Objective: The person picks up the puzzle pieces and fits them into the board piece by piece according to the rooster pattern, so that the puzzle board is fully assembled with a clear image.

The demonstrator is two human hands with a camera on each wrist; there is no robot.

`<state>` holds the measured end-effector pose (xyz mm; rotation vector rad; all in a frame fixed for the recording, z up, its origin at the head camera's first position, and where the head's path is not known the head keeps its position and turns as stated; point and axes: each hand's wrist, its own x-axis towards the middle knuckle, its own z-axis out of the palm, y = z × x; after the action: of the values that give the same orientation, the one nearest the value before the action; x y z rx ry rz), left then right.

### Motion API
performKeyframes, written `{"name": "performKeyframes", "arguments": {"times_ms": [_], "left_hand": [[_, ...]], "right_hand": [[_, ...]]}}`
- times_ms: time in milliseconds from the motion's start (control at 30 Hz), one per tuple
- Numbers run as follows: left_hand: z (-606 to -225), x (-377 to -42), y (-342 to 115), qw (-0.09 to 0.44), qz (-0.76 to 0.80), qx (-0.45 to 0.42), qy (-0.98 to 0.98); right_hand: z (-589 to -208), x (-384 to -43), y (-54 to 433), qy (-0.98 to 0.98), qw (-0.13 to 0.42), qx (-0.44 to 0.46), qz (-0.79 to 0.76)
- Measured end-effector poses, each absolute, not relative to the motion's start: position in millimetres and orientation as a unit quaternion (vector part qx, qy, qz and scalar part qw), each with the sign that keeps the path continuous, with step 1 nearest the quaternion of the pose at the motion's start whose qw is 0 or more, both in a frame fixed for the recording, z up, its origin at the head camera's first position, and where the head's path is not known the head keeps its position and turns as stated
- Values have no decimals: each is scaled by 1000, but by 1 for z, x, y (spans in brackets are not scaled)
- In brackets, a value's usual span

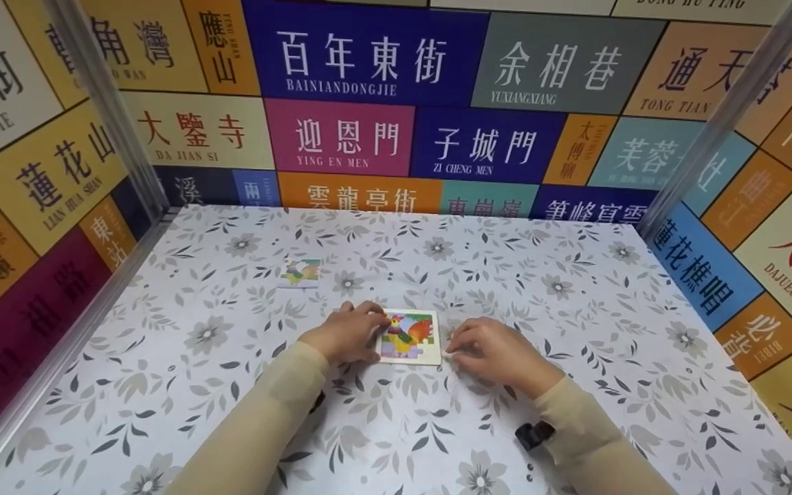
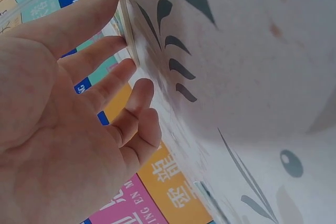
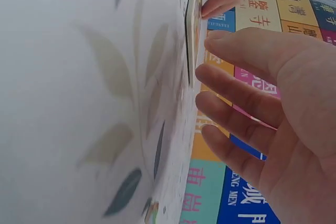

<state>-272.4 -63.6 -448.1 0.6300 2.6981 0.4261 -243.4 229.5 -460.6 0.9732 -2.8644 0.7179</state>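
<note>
A small flat jigsaw puzzle (image 1: 406, 337) with a colourful rooster picture and a pale border lies on the patterned tabletop. My left hand (image 1: 351, 333) rests at its left side, and in the left wrist view the thumb (image 2: 100, 3) and two fingertips touch the edge. The ring and little fingers bend away from it. My right hand (image 1: 496, 349) hovers just off the puzzle's right edge, its fingers loosely bent. The right wrist view shows nothing between the right thumb and fingers. A small orange and green object (image 3: 153, 212), partly cut off, shows at that view's bottom.
A small picture card (image 1: 300, 273) lies farther back, left of the puzzle. White cloth (image 1: 162, 385) with grey flowers and leaves covers the table. Panels (image 1: 368, 55) with coloured street-name blocks stand behind and at both sides, with clear corner strips between them.
</note>
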Motion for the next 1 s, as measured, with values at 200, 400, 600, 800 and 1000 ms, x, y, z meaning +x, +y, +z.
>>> {"name": "performKeyframes", "arguments": {"times_ms": [200, 400, 600, 800, 1000], "left_hand": [[-448, -272, -65, 174, 157, 214, 949], [-448, -272, -64, 174, 157, 211, 949], [-448, -272, -65, 156, 151, 238, 947], [-447, -271, -64, 159, 151, 239, 946], [-447, -272, -64, 168, 149, 227, 948]], "right_hand": [[-462, -242, 244, -931, 27, 277, 236], [-463, -242, 259, -941, 16, 254, 222], [-460, -240, 278, -949, 13, 231, 214], [-459, -238, 295, -951, 11, 221, 215], [-457, -237, 309, -954, 4, 214, 211]]}}
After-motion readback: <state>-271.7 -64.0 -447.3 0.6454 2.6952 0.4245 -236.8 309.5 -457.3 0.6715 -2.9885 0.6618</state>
